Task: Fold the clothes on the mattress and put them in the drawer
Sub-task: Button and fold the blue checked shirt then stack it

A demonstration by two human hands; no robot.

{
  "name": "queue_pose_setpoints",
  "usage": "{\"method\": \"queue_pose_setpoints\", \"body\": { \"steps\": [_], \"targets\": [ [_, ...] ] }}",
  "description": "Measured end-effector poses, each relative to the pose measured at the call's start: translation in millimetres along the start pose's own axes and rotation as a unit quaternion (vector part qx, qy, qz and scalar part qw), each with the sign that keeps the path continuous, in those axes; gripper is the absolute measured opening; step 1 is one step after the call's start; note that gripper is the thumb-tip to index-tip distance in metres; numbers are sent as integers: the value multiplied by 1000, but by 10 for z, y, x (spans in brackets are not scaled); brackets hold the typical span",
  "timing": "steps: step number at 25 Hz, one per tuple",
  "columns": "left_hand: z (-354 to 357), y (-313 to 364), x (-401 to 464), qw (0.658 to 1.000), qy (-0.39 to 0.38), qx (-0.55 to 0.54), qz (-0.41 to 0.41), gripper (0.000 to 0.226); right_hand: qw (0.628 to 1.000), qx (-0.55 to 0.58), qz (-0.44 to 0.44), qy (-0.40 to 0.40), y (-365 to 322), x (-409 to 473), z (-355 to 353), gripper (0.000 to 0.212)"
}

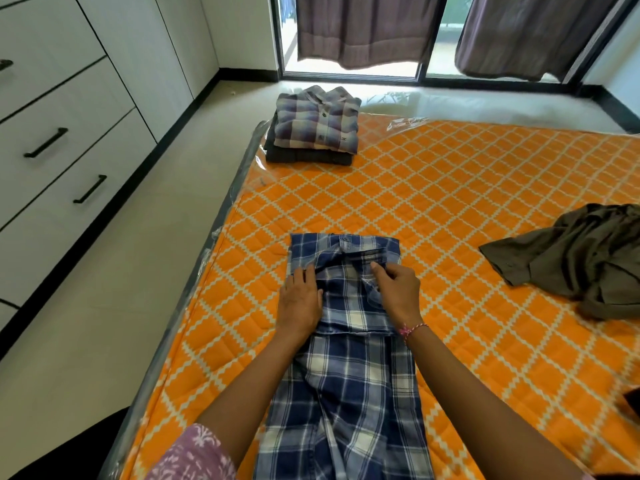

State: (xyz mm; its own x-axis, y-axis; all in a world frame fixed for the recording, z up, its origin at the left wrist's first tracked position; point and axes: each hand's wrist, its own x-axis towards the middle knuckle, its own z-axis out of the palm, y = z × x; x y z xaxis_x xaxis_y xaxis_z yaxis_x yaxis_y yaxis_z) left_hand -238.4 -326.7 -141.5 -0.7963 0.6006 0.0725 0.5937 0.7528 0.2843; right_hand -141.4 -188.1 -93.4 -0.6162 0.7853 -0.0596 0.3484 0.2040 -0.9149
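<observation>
A blue and white plaid shirt [349, 368] lies lengthwise on the orange quilted mattress [450, 209], its sides folded inward and the collar end farthest from me. My left hand [299, 299] rests on the shirt's left folded edge, fingers reaching under a dark fold. My right hand [396, 289] pinches a fold of the same shirt near its middle. A stack of folded clothes [315, 128], a grey plaid shirt on top of a dark garment, sits at the mattress's far left corner. White drawers [55, 143] with black handles line the left wall.
A crumpled olive-brown garment [581, 261] lies on the mattress at the right. Pale floor tiles [114, 289] run between mattress and drawers. Dark curtains [367, 29] hang over a glass door at the back. Something dark peeks in at the right edge [632, 403].
</observation>
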Motion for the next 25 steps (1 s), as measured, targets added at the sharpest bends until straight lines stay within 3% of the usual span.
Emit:
{"method": "queue_pose_setpoints", "body": {
  "steps": [5,8,10,12,14,17,25],
  "targets": [
    [-121,-76,154,977,48,-203,-44,20,1000,11,9,-7,-27,-22,74,35],
    [-224,-149,214,942,57,-317,-97,14,1000,20,6,-9,-80,10,64,32],
    [-268,-186,206,936,48,-335,-95,15,1000,17,4,-8,-101,26,56,29],
    [-237,-209,199,962,38,-266,-49,13,1000,19,5,-5,-91,40,59,30],
    [-202,-129,236,992,38,-117,-2,22,1000,19,5,-5,-74,34,69,32],
    [-184,97,413,998,25,56,19,43,1000,8,-3,-11,-74,39,81,33],
    [-364,410,737,992,-65,97,-37,19,999,-29,-22,-27,-141,69,120,43]
  ]
}}
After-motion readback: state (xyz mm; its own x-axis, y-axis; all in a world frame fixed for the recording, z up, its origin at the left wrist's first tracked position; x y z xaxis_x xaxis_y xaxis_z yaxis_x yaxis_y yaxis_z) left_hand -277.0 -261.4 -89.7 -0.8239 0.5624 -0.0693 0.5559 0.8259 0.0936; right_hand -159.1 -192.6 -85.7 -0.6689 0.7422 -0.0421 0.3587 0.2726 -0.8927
